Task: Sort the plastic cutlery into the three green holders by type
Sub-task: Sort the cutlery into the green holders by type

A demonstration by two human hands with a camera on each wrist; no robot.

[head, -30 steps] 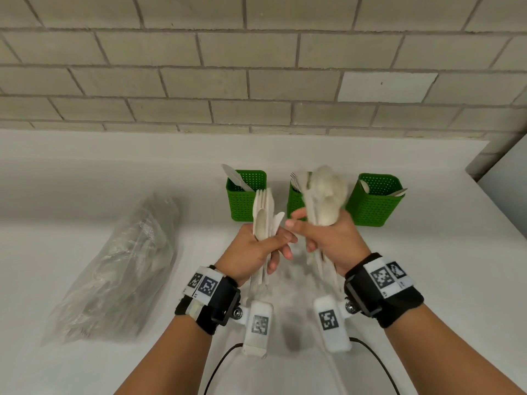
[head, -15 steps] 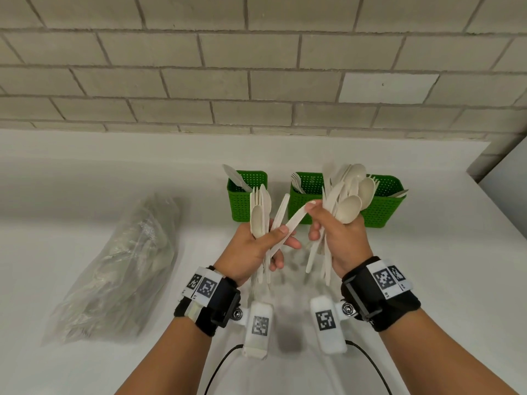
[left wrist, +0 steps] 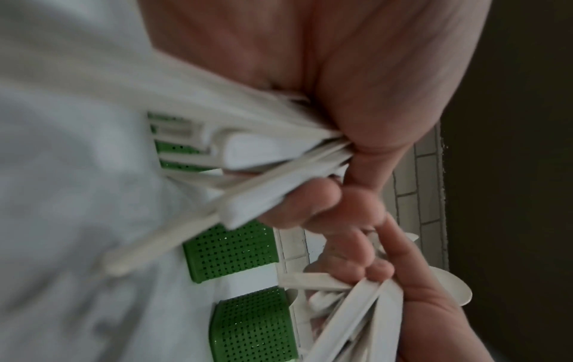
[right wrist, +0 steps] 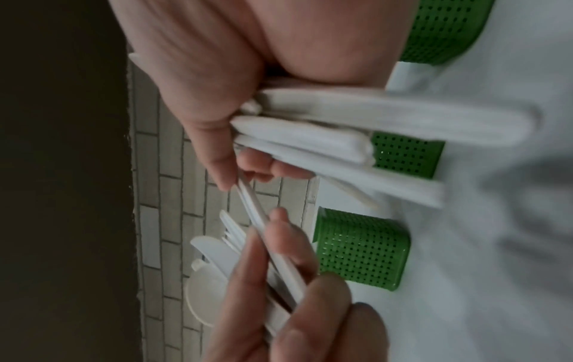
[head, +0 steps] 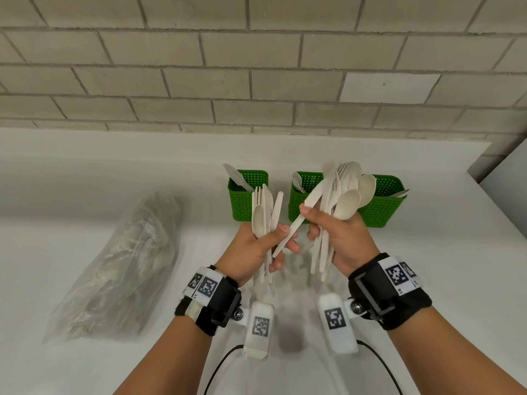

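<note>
- Fingers (head: 281, 246) of the left hand (head: 251, 252) are curled round a small upright bunch (head: 263, 212) of white cutlery, a spoon bowl at its front and fork tines above; the handles hang below the palm; in the left wrist view the handles fan out from under the curled fingers (left wrist: 304, 208).
- A single knife (head: 302, 215) slants between the two hands; its handle end lies across the left fingertips under the left thumb, its serrated blade runs up and right past the right thumb; the right thumb and forefinger pinch it partway along; in the right wrist view the knife (right wrist: 266, 240) runs from the right fingertips down into the left hand (right wrist: 288, 306).
- The right hand (head: 342, 240) also clamps a larger bunch (head: 346, 192) of spoons and forks, heads spread above its fingers, handles sticking out below the palm (right wrist: 217, 73).
- Well left of the left fingers a clear plastic bag (head: 119, 266) lies on the white counter (head: 85, 172).
- Beyond the fingertips stand the green holders: the left holder (head: 247, 201) with a knife in it, just behind the left bunch; the middle holder (head: 303, 192) with forks, behind the slanting knife; the right holder (head: 382, 206), largely hidden by the right bunch, a white piece leaning over its right rim.
- Behind them rises a grey brick wall (head: 256, 67).
</note>
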